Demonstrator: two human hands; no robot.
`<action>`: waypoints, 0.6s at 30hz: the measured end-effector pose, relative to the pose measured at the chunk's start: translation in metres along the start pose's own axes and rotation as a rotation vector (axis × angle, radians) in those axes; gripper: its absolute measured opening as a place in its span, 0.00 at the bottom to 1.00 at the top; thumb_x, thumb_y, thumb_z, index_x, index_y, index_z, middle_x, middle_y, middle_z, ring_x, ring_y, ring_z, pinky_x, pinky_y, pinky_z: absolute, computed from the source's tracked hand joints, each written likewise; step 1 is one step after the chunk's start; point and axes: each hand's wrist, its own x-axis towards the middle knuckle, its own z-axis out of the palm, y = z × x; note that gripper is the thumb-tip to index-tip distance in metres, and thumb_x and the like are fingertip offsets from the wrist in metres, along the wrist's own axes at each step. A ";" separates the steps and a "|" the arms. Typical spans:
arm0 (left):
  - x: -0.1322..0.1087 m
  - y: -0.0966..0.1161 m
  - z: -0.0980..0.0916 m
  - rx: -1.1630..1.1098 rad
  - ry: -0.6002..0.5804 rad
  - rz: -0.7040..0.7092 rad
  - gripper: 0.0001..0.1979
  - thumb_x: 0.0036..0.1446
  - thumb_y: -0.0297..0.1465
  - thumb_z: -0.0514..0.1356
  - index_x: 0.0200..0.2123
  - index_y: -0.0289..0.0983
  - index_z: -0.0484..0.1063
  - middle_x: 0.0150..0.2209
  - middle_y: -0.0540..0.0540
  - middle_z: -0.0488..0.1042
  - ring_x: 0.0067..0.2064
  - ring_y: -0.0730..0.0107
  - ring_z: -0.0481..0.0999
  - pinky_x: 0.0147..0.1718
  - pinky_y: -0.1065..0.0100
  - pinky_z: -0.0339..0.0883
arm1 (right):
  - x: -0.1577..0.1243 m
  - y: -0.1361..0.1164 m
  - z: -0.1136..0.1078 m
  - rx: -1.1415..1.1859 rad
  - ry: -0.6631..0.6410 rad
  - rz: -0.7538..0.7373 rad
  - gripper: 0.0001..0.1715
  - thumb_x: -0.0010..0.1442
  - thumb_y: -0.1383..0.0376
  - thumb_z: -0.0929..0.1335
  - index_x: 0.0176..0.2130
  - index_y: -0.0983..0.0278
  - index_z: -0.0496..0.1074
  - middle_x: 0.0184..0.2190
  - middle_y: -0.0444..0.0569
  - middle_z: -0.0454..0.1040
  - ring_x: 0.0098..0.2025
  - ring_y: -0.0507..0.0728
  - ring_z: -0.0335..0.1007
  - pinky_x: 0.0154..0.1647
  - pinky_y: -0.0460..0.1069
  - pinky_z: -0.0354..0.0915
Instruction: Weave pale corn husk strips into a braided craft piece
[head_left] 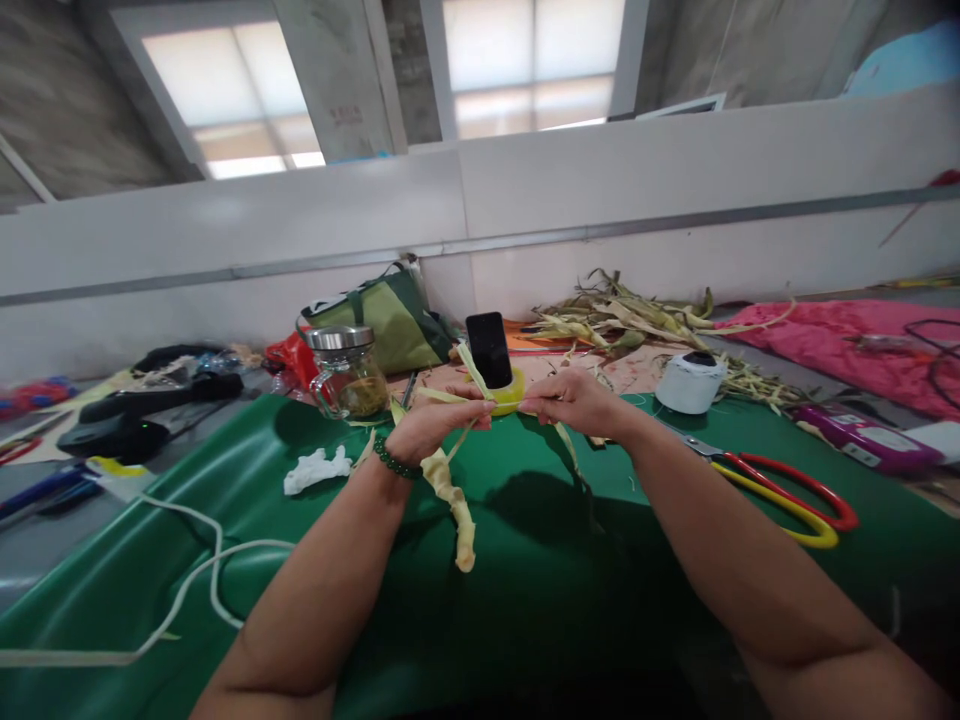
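Note:
Both hands are raised over the green sheet, pinching pale dried-plant strips close together. From my left hand (pixel 431 425) hangs a thick, knobbly, twisted pale yellow length of plant material (pixel 456 505). A loose strip (pixel 474 372) sticks up past its fingers. My right hand (pixel 576 400), also closed, has a thin greenish strip (pixel 568 450) trailing below it. Whether the strips join between the hands is hard to see. Just behind the fingertips are a roll of yellow tape (pixel 511 392) and a black phone (pixel 488 348) standing upright.
Scissors (pixel 787 485) with red and yellow handles lie right of my right forearm, near a white thread spool (pixel 690 384). A dried-plant heap (pixel 622 315) lies behind. At left are a glass mug (pixel 349 375), crumpled white tissue (pixel 317 470) and a white cord (pixel 217 560).

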 end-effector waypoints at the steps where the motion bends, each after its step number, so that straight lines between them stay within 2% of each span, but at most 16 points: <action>1: 0.000 -0.001 0.000 -0.014 -0.018 -0.005 0.12 0.38 0.36 0.69 0.23 0.32 0.74 0.21 0.48 0.74 0.26 0.72 0.72 0.28 0.70 0.66 | 0.000 0.000 -0.001 0.025 -0.023 0.020 0.21 0.59 0.56 0.64 0.25 0.68 0.74 0.19 0.45 0.71 0.22 0.48 0.61 0.23 0.43 0.54; 3: -0.001 -0.004 0.003 -0.027 -0.031 -0.006 0.13 0.39 0.36 0.69 0.25 0.33 0.75 0.22 0.47 0.75 0.27 0.71 0.73 0.31 0.69 0.67 | 0.001 0.000 -0.001 0.065 -0.009 0.041 0.22 0.59 0.54 0.63 0.26 0.68 0.75 0.21 0.45 0.72 0.24 0.49 0.62 0.24 0.44 0.55; 7: -0.005 -0.005 0.015 0.045 -0.038 0.032 0.11 0.41 0.36 0.68 0.27 0.35 0.78 0.24 0.47 0.76 0.29 0.68 0.74 0.32 0.68 0.69 | 0.007 -0.005 0.010 0.191 0.149 0.060 0.17 0.55 0.55 0.67 0.29 0.67 0.76 0.24 0.45 0.73 0.28 0.50 0.64 0.27 0.44 0.57; 13: -0.008 -0.004 0.027 0.085 -0.115 0.082 0.05 0.42 0.31 0.66 0.23 0.35 0.78 0.23 0.47 0.76 0.26 0.70 0.72 0.26 0.70 0.66 | 0.010 -0.009 0.022 0.438 0.170 0.112 0.14 0.48 0.58 0.71 0.23 0.68 0.74 0.20 0.44 0.70 0.24 0.49 0.61 0.25 0.45 0.57; 18: -0.008 -0.003 0.025 0.136 -0.206 0.096 0.07 0.44 0.33 0.65 0.22 0.34 0.77 0.23 0.46 0.75 0.27 0.69 0.71 0.28 0.70 0.66 | 0.009 -0.009 0.022 0.475 0.297 0.137 0.14 0.49 0.58 0.70 0.24 0.68 0.73 0.20 0.43 0.68 0.23 0.48 0.59 0.24 0.44 0.56</action>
